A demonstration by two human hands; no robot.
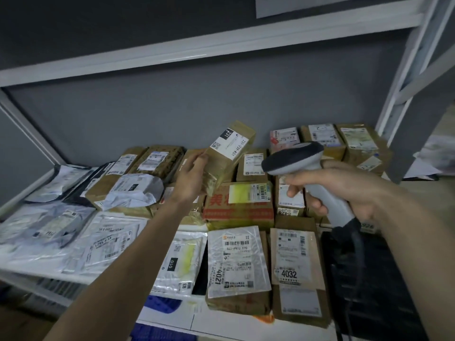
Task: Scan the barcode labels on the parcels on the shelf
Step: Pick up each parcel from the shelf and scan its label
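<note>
left forearm point(128, 254): bare, no sleeve | right forearm point(406, 232): bare | no rings, no watch

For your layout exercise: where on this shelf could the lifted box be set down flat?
Hardly anywhere. Parcels cover the shelf edge to edge. The left hand holds the box up; the right hand grips the scanner. Only a bare white strip shows at the front edge, below the 4021 parcel.

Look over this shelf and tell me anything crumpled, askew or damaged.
One thing stands out: the white poly mailer marked 010 is crumpled and bunched on top of the cardboard boxes at mid-left. The small box is tilted only because the left hand holds it up towards the scanner. No spills show.
</note>
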